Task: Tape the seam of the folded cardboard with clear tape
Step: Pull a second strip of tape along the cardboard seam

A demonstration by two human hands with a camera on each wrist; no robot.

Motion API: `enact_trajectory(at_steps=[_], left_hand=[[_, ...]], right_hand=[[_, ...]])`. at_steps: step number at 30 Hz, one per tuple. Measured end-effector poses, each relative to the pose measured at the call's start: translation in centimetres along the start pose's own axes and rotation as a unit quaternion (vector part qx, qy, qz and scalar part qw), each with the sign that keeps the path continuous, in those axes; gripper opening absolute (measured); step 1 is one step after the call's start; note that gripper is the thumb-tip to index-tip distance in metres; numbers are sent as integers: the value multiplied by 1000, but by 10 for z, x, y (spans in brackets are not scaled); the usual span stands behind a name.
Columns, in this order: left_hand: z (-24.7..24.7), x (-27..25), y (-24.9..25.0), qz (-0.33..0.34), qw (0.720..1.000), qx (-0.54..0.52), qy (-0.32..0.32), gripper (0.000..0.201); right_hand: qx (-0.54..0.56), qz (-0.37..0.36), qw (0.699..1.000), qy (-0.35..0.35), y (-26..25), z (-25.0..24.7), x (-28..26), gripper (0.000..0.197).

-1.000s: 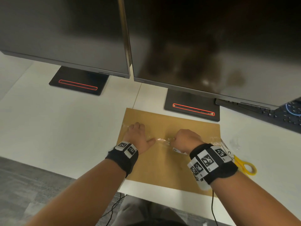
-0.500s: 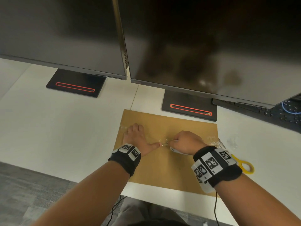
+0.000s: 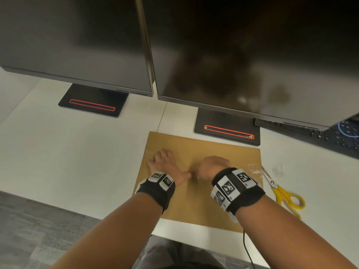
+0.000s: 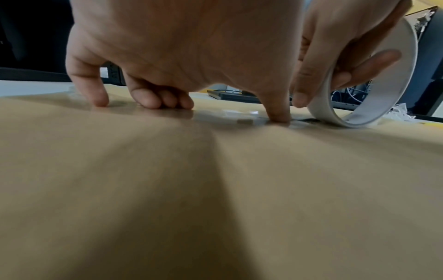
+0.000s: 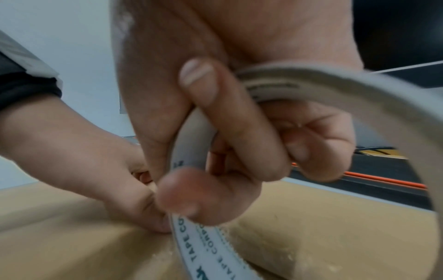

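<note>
A flat brown folded cardboard lies on the white desk in front of me. A strip of clear tape runs across it along the seam. My left hand lies on the left part of the strip and presses it down with fingertips and thumb. My right hand grips the white tape roll, fingers through its core, and holds it on edge on the cardboard right beside the left thumb. In the right wrist view, the tape roll shows printed lettering on its inside.
Yellow-handled scissors lie just off the cardboard's right edge, beside a crumpled scrap of clear tape. Two monitors on black stands loom close behind. A dark keyboard sits at the back right. The desk's front edge is just below the cardboard.
My right hand has brought the roll leftward along the seam until it meets my left thumb, which has stretched out to the right. The cardboard has stayed in place.
</note>
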State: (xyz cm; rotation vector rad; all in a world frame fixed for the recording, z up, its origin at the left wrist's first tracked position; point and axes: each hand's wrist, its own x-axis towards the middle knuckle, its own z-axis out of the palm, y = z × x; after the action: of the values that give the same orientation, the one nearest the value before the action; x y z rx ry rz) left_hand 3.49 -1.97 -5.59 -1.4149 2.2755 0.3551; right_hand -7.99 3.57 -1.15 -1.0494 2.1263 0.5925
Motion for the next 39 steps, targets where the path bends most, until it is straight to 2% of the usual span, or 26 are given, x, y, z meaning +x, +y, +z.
enact_trajectory(at_steps=[4, 9, 13, 18, 23, 27, 29, 31, 33, 36, 39], left_hand=[[0, 1, -1, 6, 1000, 3, -8, 115], [13, 1, -27, 40, 995, -37, 83, 84], [13, 1, -40, 13, 994, -35, 105, 92], [14, -6, -21, -8, 995, -25, 96, 88], [24, -10, -6, -37, 996, -55, 65, 114], [24, -9, -5, -44, 998, -43, 34, 125], [21, -8, -4, -48, 997, -38, 42, 126], [21, -8, -1, -7, 996, -33, 82, 111], [24, -7, 7, 72, 989, -57, 114, 79], [30, -6, 16, 130, 979, -137, 75, 39], [30, -3, 17, 134, 978, -148, 58, 30]], right_hand=[[11, 5, 1000, 14, -3, 5, 0, 29], [43, -14, 999, 21, 4, 9, 2, 30], [56, -16, 998, 21, 7, 7, 1, 34], [94, -37, 995, 9, 19, 6, 0, 31], [260, -76, 963, -13, 37, 9, -6, 38], [288, -110, 951, 7, 55, 13, -8, 36], [306, -119, 944, 25, 60, 15, -6, 39], [317, -125, 939, 44, 60, 18, -4, 44], [307, -133, 940, 69, 58, 21, -3, 50], [270, -129, 950, 85, 52, 22, -4, 49], [200, -89, 972, 81, 54, 21, -4, 45]])
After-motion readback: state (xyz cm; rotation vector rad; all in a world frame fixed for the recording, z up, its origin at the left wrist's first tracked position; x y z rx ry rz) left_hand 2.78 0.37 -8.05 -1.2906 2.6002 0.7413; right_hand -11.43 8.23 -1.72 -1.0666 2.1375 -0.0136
